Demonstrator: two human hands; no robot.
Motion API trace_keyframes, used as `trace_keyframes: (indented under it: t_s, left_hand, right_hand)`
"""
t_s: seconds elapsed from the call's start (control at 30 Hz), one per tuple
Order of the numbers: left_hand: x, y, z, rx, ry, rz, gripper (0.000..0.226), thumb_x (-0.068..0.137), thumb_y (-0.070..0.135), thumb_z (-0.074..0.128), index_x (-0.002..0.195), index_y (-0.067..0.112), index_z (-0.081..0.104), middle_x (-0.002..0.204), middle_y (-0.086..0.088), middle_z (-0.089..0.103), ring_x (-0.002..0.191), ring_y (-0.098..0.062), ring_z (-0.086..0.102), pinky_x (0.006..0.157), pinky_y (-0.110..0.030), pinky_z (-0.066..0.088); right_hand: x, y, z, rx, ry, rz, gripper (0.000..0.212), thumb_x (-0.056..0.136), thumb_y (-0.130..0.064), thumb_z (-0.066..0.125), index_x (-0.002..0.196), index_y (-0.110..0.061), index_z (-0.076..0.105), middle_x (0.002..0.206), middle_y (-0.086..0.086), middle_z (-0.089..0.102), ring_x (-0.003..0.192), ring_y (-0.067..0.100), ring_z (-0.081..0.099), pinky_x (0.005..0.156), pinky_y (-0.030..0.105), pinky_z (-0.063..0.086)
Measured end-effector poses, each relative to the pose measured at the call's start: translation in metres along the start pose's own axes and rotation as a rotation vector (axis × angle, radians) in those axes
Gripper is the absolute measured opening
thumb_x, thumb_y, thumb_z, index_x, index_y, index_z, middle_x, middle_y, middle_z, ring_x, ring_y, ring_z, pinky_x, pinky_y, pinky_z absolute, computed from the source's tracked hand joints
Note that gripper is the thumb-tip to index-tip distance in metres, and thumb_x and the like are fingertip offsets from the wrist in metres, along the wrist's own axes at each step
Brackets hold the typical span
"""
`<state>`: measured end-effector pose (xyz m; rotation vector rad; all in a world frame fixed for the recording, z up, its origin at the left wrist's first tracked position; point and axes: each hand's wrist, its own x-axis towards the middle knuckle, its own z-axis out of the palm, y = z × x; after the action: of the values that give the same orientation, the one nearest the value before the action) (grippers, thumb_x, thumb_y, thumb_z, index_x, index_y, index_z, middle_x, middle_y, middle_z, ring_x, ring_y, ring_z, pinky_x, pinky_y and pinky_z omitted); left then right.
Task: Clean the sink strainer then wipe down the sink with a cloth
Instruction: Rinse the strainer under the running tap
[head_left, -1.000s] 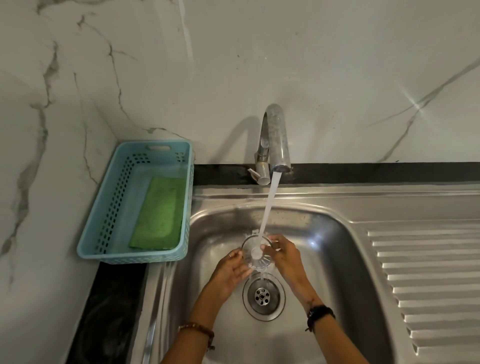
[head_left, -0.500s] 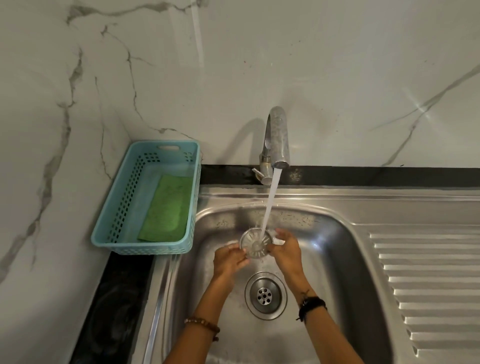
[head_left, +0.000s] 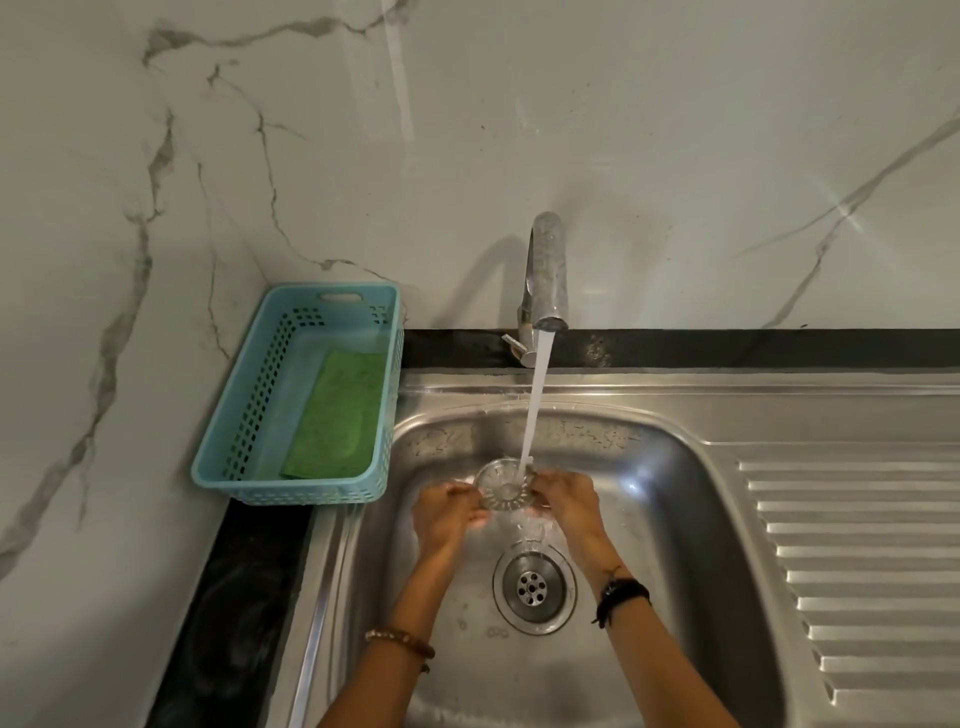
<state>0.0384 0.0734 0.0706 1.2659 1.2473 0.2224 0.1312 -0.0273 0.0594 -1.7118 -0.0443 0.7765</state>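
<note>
Steel strainer (head_left: 505, 484) pinched at its rim by both hands — left hand (head_left: 445, 512), right hand (head_left: 567, 500) — under running tap (head_left: 545, 275); green cloth (head_left: 337, 413) untouched, wiping left.

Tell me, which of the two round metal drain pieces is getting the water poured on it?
The strainer held up between the left hand and right hand, straight under the tap's stream. The other, the drain, sits fixed in the sink floor below.

sink (head_left: 675, 467): brushed steel | strainer (head_left: 501, 486): shiny metal | basket (head_left: 244, 415): perforated plastic | cloth (head_left: 337, 415): matt
</note>
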Motion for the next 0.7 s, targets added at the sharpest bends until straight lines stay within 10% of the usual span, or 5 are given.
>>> trace_keyframes:
  t_s: [0.13, 0.37, 0.57, 0.7]
  left_hand:
    - [-0.004, -0.003, 0.009, -0.315, -0.179, -0.228, 0.015, 0.081, -0.007, 0.061, 0.096, -0.008, 0.062, 0.086, -0.018, 0.066, 0.071, -0.02, 0.063, 0.053, -0.019, 0.056]
    - [-0.001, -0.001, 0.018, 0.14, 0.016, 0.251, 0.011, 0.081, 0.011, 0.066, 0.071, 0.014, 0.063, 0.075, -0.008, 0.07, 0.071, -0.022, 0.068, 0.069, -0.035, 0.057]
    - [0.006, -0.014, 0.008, -0.324, -0.046, -0.124, 0.005, 0.089, 0.004, 0.056, 0.087, 0.0, 0.058, 0.08, -0.015, 0.063, 0.056, -0.017, 0.065, 0.05, -0.02, 0.054]
    - [0.007, -0.015, 0.004, -0.557, -0.216, -0.298, 0.02, 0.092, 0.023, 0.055, 0.087, 0.004, 0.059, 0.087, -0.015, 0.065, 0.087, -0.027, 0.063, 0.081, -0.035, 0.053]
  right_hand:
    - [-0.006, -0.007, -0.012, -0.179, 0.002, -0.296, 0.015, 0.087, -0.003, 0.061, 0.093, -0.014, 0.069, 0.09, 0.002, 0.071, 0.083, 0.013, 0.067, 0.073, 0.025, 0.058]
    - [0.002, 0.019, -0.02, 0.139, 0.066, -0.029, 0.011, 0.083, 0.004, 0.061, 0.091, 0.002, 0.068, 0.085, 0.014, 0.069, 0.074, 0.023, 0.064, 0.063, 0.023, 0.052]
    - [0.004, 0.005, -0.005, -0.011, 0.04, -0.163, 0.018, 0.087, -0.002, 0.058, 0.085, -0.017, 0.067, 0.094, 0.009, 0.07, 0.079, 0.017, 0.065, 0.061, 0.028, 0.055]
    - [-0.005, 0.005, -0.018, -0.118, -0.022, -0.459, 0.01, 0.087, -0.008, 0.061, 0.091, -0.017, 0.065, 0.092, -0.006, 0.07, 0.086, 0.006, 0.066, 0.075, 0.019, 0.055]
